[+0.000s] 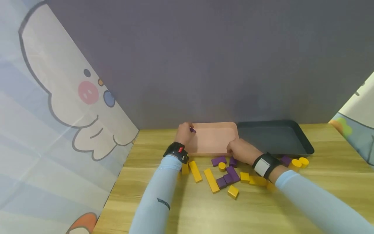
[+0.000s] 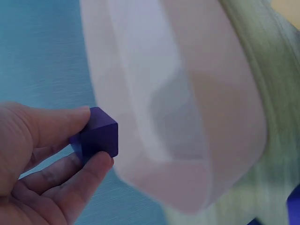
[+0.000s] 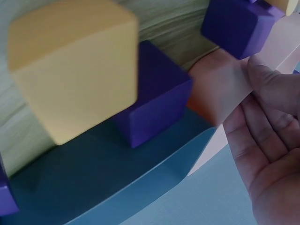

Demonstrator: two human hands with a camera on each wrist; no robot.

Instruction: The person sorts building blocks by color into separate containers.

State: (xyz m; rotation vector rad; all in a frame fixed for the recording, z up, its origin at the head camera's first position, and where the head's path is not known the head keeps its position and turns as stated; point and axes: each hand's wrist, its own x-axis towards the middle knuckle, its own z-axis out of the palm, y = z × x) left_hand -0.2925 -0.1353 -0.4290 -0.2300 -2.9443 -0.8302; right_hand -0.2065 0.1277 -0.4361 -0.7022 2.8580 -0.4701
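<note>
Head view: L hand (image 1: 184, 135) is at the pink tray's 9 o'clock end, w/ a small purple block (image 1: 192, 130) in its fingers, approx. over the 10 o'clock corner. R hand (image 1: 244, 152) is at the pink tray's (image 1: 216, 139) 4 o'clock corner, fingers bent – can't tell from here if they hold anything. The dark tray (image 1: 268, 139) sits at 3 o'clock, right beside the pink one. On the wooden table (image 1: 140, 191), at 7 and 6 o'clock from the pink tray, lie two yellow bars (image 1: 195, 171); at approx. 5 o'clock, a cluster of purple pieces (image 1: 232, 174), a yellow cube (image 1: 233, 192) further out. Yellow discs (image 1: 304, 162) lie off the dark tray's 5 o'clock corner.

L wrist view: thumb & fingers pinch the purple block at approx. 8 o'clock from centre; the pink tray runs from 12 to 5 o'clock, its floor bare where visible.

R wrist view: R hand is at 3–4 o'clock, thumb slightly apart from the bent fingers, close to the pink tray's rim – can't tell if it grips it. A yellow block (image 3: 75, 65) shows at 10 o'clock, a purple cube (image 3: 157, 96) near centre, dark tray below at 7.
</note>
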